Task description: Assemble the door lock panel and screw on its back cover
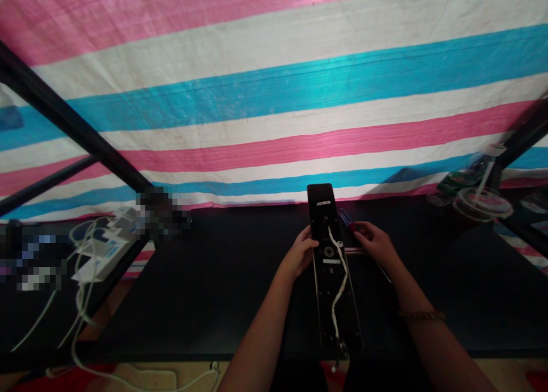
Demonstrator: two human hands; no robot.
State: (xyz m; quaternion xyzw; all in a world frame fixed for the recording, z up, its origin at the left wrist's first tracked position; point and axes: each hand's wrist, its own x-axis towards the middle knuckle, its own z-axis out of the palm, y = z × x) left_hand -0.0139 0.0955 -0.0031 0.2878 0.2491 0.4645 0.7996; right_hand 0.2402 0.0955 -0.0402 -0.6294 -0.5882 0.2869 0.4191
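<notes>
A long black device (329, 289) stands tilted over the dark table, its back with screws, small labels and a round fitting facing me. A white cable (343, 275) runs down that back to a small connector hanging at the lower end. My left hand (301, 252) grips the device's left edge, thumb on its surface. Just right of the device, my right hand (371, 239) is closed round the red end of a screwdriver-like tool (347, 219) with a blue part pointing up. Behind the device a flat thing with a pinkish edge (355, 250) lies partly hidden.
The black tabletop (205, 278) reaches to a striped sheet (257, 95). A plastic cup with a straw (483, 202) and a green bottle (458, 181) stand at the back right. White boxes (107, 255) and looped white cables (81, 300) lie left, beside black metal bars.
</notes>
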